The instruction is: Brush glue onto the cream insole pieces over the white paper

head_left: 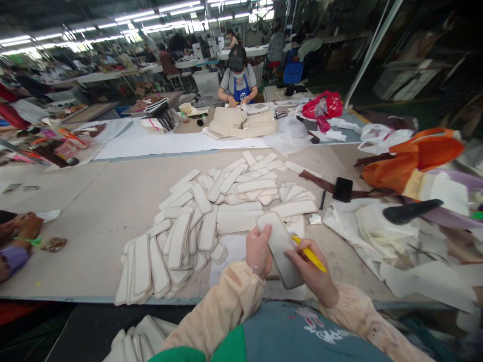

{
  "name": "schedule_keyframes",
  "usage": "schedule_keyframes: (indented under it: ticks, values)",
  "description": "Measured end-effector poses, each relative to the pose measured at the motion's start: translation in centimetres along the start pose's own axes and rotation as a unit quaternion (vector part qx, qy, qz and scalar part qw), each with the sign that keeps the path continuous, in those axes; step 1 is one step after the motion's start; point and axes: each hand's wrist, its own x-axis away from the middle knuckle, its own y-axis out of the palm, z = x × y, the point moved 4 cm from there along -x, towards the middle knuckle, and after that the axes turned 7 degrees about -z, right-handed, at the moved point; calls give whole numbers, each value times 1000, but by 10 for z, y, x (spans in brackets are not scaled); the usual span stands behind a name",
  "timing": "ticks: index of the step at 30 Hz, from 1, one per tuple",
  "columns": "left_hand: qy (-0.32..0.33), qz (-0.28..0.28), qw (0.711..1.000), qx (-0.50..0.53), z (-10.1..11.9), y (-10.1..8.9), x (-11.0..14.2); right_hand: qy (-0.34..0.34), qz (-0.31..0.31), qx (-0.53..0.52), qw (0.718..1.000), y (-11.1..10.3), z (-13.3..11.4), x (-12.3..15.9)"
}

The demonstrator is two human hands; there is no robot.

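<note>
My left hand (259, 251) is wrapped round the left edge of a flat, rounded grey-beige panel (279, 254), thumb on top, holding it tilted above the table. My right hand (314, 269) grips a slim yellow tool (311, 255), which points up and left along the panel; its tip is too small to make out. The right fingers also touch the panel's right edge. Just beyond my hands lies a spread pile of similar cream panels (209, 226), some stacked and overlapping. Part of a white sheet (234, 251) shows under and left of my hands.
More panels (136, 342) sit below the table's front edge. Another person's hands (24, 229) rest at the far left. On the right are a black phone (342, 189), white cloth scraps (377, 226) and an orange bag (415, 158). Opposite, a person (238, 80) works behind stacked cream pieces (241, 123).
</note>
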Motion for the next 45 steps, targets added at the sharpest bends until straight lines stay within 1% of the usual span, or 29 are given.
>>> schedule_keyframes:
  ticks: [4, 11, 16, 20, 22, 25, 28, 30, 32, 34, 35, 38, 42, 44, 45]
  values:
    - [-7, -7, 1000, -1, 1, -3, 1, 7, 0, -6, 1000, 4, 0, 3]
    - [-24, 7, 1000, 5, 0, -9, -3, -10, -4, -6, 1000, 7, 5, 5]
    - [-34, -3, 999, 14, -2, -9, -5, -8, -8, -1, 1000, 6, 9, 6]
    - [-35, -14, 999, 19, -5, -7, -6, -13, -12, -1, 1000, 6, 7, 7]
    - [-38, -11, 999, 22, -3, -7, -8, -13, -12, -6, 1000, 5, 5, 8]
    - [-24, 20, 999, 40, 11, -13, -18, -6, -25, -25, 999, 0, 3, 8]
    - [-2, 68, 995, 69, 31, -26, -35, -1, -25, -49, 998, -5, 3, 8]
    - [5, 96, 992, 86, 41, -36, -45, 21, -20, -78, 997, -6, 4, 9]
    - [7, 114, 989, 98, 46, -45, -50, 60, -21, -113, 992, -3, 6, 10]
    - [6, 120, 987, 105, 45, -51, -51, 87, -18, -131, 987, 1, 6, 11]
    - [5, 121, 987, 107, 44, -53, -50, 87, -11, -130, 988, 2, 4, 11]
    - [7, 120, 987, 110, 38, -55, -45, 54, 17, -102, 993, 2, -3, 11]
    - [21, 71, 994, 84, 29, -49, -36, 31, 34, -49, 998, -1, -6, 12]
    - [9, 54, 997, 61, 24, -45, -32, 28, 37, -27, 999, -3, -6, 13]
    - [1, 54, 997, 53, 21, -44, -30, 24, 37, -18, 999, -3, -6, 14]
